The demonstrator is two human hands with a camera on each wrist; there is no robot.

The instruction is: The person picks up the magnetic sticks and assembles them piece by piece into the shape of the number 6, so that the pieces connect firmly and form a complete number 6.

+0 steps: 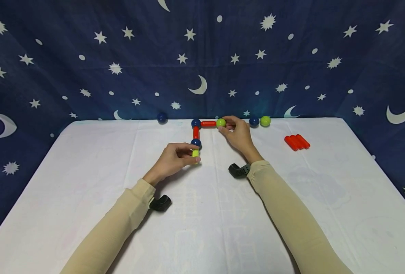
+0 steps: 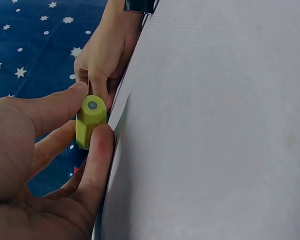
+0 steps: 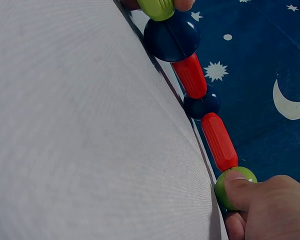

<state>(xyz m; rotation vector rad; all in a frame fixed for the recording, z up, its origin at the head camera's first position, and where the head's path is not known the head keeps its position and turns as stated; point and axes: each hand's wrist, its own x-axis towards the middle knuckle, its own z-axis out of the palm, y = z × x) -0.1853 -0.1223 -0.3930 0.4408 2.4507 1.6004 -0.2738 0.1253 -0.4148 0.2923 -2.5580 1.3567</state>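
Note:
In the head view, a corner shape of magnetic rods and balls lies on the table's far part. One red rod (image 1: 208, 123) runs sideways from a dark blue corner ball (image 1: 196, 123) to a lime green ball (image 1: 220, 122); another red rod (image 1: 196, 132) leads from the corner toward me to a second dark blue ball (image 1: 196, 142). My left hand (image 1: 172, 158) pinches a yellow-green rod (image 2: 91, 125) between thumb and fingers, its far end at that second ball. The lime ball is held by my right hand (image 1: 238, 134), thumb over it in the right wrist view.
Another dark blue ball (image 1: 162, 118) sits at the far edge, left of the shape. Beyond my right hand are a blue ball (image 1: 254, 121) and a green ball (image 1: 265, 121) side by side. Several red rods (image 1: 297, 142) lie together farther right. A starry cloth (image 1: 202, 57) hangs behind.

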